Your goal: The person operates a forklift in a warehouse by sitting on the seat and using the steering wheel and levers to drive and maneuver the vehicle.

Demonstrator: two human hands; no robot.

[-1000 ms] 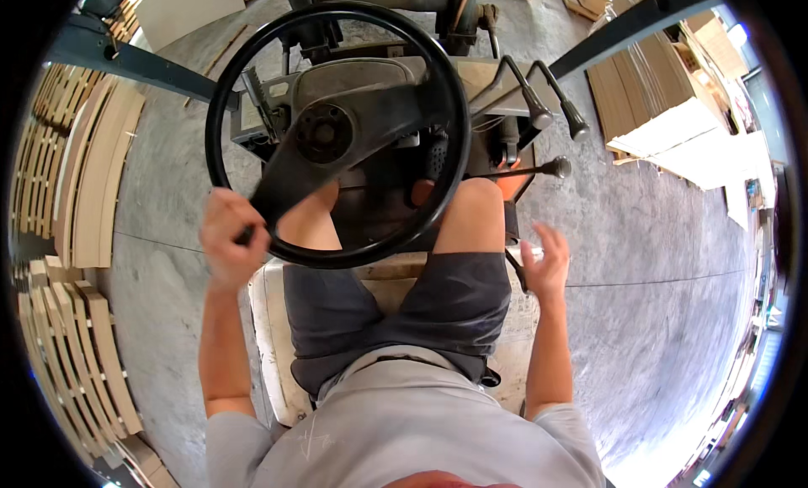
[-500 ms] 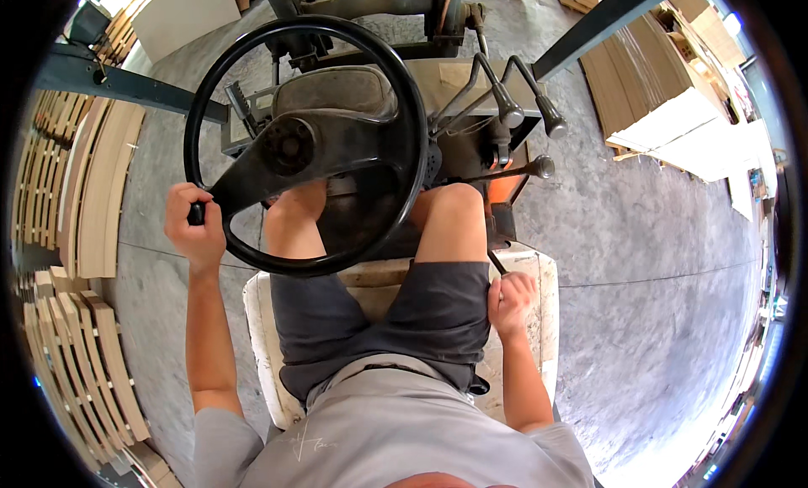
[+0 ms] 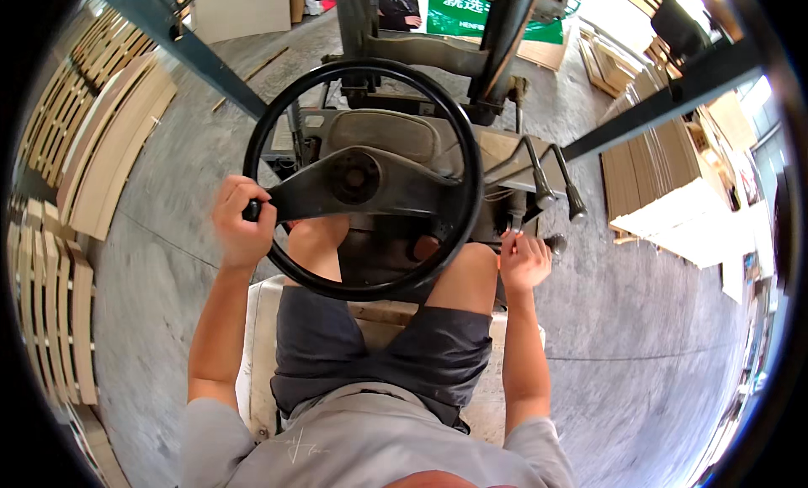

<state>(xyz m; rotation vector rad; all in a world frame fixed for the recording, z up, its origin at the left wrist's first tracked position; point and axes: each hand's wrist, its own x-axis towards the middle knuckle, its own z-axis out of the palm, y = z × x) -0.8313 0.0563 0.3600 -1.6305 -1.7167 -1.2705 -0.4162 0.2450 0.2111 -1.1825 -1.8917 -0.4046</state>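
My left hand [image 3: 244, 223] is closed round the dark spinner knob [image 3: 252, 209] on the left of the black steering wheel [image 3: 465, 122]. Beyond the wheel's right side, my right hand [image 3: 525, 262] has its fingers curled in. It is close to the black-knobbed side lever [image 3: 555, 244], below a short upright lever [image 3: 517, 204]. Whatever the right fingers hold, if anything, is hidden. Two bent levers with dark grips, a nearer lever [image 3: 544, 192] and a farther one [image 3: 576, 204], rise ahead of that hand.
I sit on a worn pale seat base [image 3: 259, 353] in a forklift. Its mast [image 3: 497, 55] and slanting posts stand ahead. Stacked boards [image 3: 648, 156] lie on the right, with more boards [image 3: 118, 147] and pallets [image 3: 63, 294] on the left. A green banner [image 3: 497, 17] hangs beyond.
My right hand has moved forward from the dark rod beside the seat to the lever area. The wheel has turned slightly clockwise with my left hand. The view has tilted up, revealing the banner.
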